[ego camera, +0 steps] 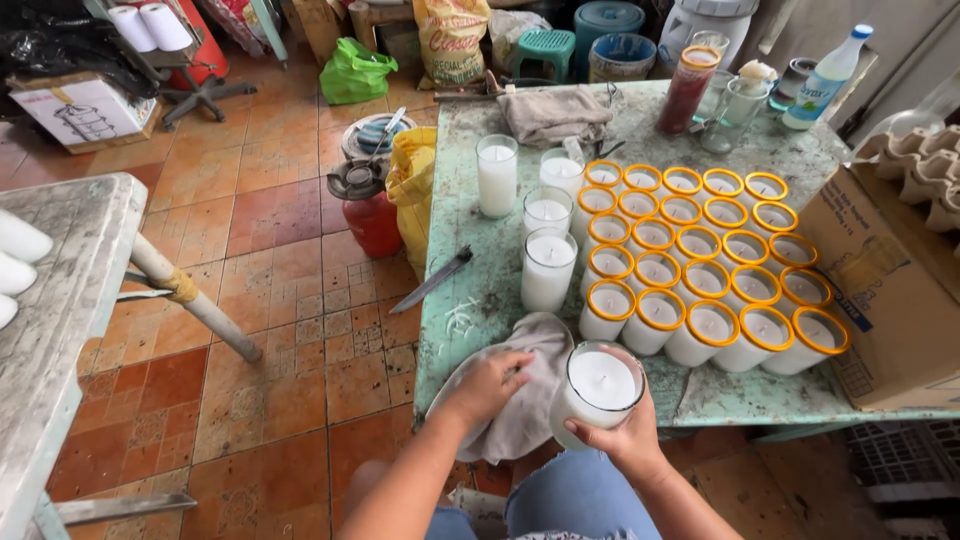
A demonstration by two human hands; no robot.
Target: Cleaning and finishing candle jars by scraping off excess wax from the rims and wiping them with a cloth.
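Note:
My right hand (628, 437) grips a clear glass candle jar (596, 390) filled with white wax, held just off the near edge of the worn green table (470, 215). My left hand (488, 385) presses on a grey cloth (528, 395) that hangs over the table's near edge, beside the jar. Just beyond stand several white candles with orange rims (700, 265) in tight rows. To their left are several clear glass candles (548, 268). A knife (432, 281) lies at the table's left edge with wax shavings near it.
A cardboard box (890, 300) sits at the table's right. A folded cloth (553, 113), a red candle glass (688, 88) and a bottle (826, 78) stand at the far end. A red gas canister (366, 205) and yellow bag (412, 190) are on the tiled floor. A grey bench (60, 300) stands left.

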